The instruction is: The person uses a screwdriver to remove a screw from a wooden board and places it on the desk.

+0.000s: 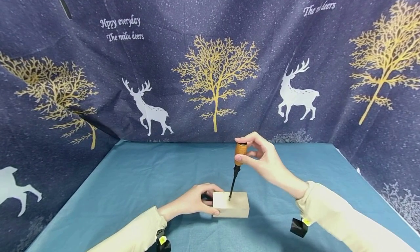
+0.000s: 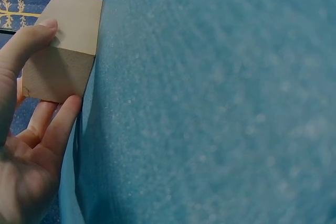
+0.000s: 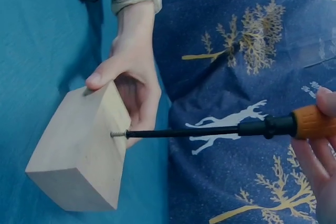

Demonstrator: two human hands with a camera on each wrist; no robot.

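Observation:
A pale wooden block [image 1: 233, 205] rests on the blue cloth, its left end gripped between thumb and fingers of the left hand [image 1: 196, 200]. In the left wrist view the thumb lies on one face of the block [image 2: 60, 72] and fingertips touch the opposite side. The right hand [image 1: 267, 159] pinches the orange handle of a screwdriver [image 1: 240, 153], whose black shaft leans slightly above the block. The right wrist view shows the screwdriver tip meeting a screw [image 3: 117, 134] that stands partly out of the block's top face.
Blue cloth [image 1: 147, 172] covers the table. Behind it hangs a dark blue curtain [image 1: 197, 135] printed with white deer and gold trees. A black device [image 1: 299, 227] is worn at the right wrist, another [image 1: 163, 244] at the left.

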